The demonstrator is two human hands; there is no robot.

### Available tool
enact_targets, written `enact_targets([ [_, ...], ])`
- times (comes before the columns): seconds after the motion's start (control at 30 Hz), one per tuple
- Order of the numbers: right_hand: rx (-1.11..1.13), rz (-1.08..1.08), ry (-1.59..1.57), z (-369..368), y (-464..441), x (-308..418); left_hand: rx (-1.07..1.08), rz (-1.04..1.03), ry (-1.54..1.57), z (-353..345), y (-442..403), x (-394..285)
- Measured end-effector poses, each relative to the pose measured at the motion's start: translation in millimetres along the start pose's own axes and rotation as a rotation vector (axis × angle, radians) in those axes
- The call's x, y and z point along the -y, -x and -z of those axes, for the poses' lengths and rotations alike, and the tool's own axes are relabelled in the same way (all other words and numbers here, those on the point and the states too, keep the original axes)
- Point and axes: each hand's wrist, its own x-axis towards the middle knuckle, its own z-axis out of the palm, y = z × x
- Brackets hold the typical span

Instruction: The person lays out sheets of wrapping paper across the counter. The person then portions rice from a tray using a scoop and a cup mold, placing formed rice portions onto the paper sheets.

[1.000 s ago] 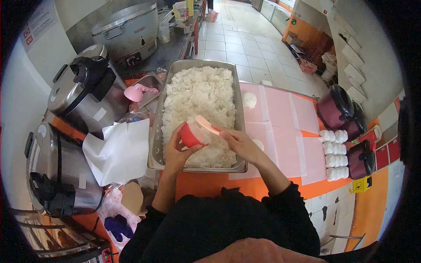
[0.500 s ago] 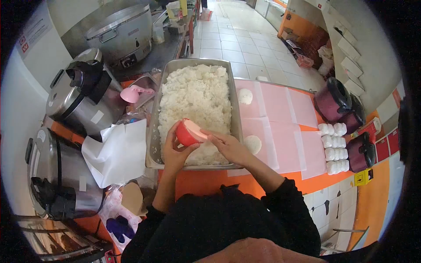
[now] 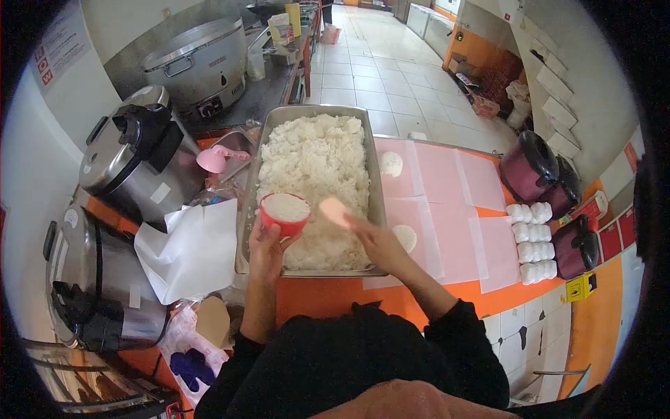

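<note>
My left hand [image 3: 268,244] is wrapped round a red bowl [image 3: 285,223] whose top shows white rice, level with the rim. My right hand [image 3: 373,241] grips a pale pink paddle [image 3: 336,212], its blade apart from the bowl and above the rice. Beneath both hands lies a metal tray [image 3: 377,167] of cooked rice [image 3: 314,160]. Right of the tray, pink paper sheets [image 3: 443,174] cover part of the orange table, with rice mounds [image 3: 405,238] on two of them.
Steel cookers [image 3: 139,153] stand at the left, near white paper [image 3: 188,251] and a pink scoop [image 3: 211,160]. Wrapped white bundles [image 3: 534,233] sit at the right beside dark red cookers [image 3: 528,167]. A large pot [image 3: 199,66] is at the back left.
The bowl has turned upright, so its rice surface faces up, and it has moved slightly left. The paddle has come away from the bowl's rim to the right.
</note>
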Motion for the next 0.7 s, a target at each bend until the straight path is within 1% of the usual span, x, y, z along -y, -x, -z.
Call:
enact_targets([
  [0.03,-0.025,0.001,-0.073,2,1,3,-0.016,-0.030,-0.079,-3,5,2],
  [0.1,-0.092,0.011,-0.223,2,-6,18,0.024,-0.147,-0.301,-8,4,10],
  [0.13,-0.072,0.044,-0.229,-10,-6,23,0.047,-0.207,-0.414,-11,4,13],
  [0.23,-0.028,0.164,-0.233,-32,-6,26,0.058,-0.236,-0.631,-26,9,8],
  [0.3,-0.018,0.256,-0.221,-29,-13,11,0.119,-0.288,-0.608,-15,5,17],
  [0.33,0.033,0.126,-0.330,-18,-12,20,0.150,-0.307,-0.598,-12,6,21],
  [0.4,0.121,-0.130,-0.546,9,-10,40,0.043,-0.265,-0.414,-19,8,30],
  [0.43,0.062,-0.127,-0.701,6,-11,33,-0.007,-0.244,-0.319,-25,8,36],
  [0.5,-0.069,-0.119,-0.998,-9,-11,12,0.003,-0.305,-0.298,-48,12,40],
  [0.53,-0.029,-0.209,-1.162,-14,-7,13,0.013,-0.330,-0.283,-62,13,42],
  [0.6,0.039,-0.391,-1.501,-24,-1,15,0.153,-0.403,-0.617,-74,13,48],
  [0.63,0.170,-0.329,-1.706,-19,0,9,0.226,-0.444,-0.781,-85,14,46],
  [0.67,0.311,-0.254,-1.901,-14,-1,-1,0.192,-0.375,-0.936,-97,19,39],
  [0.7,0.468,-0.161,-2.087,-9,-4,-14,0.192,-0.411,-1.071,-102,21,32],
])
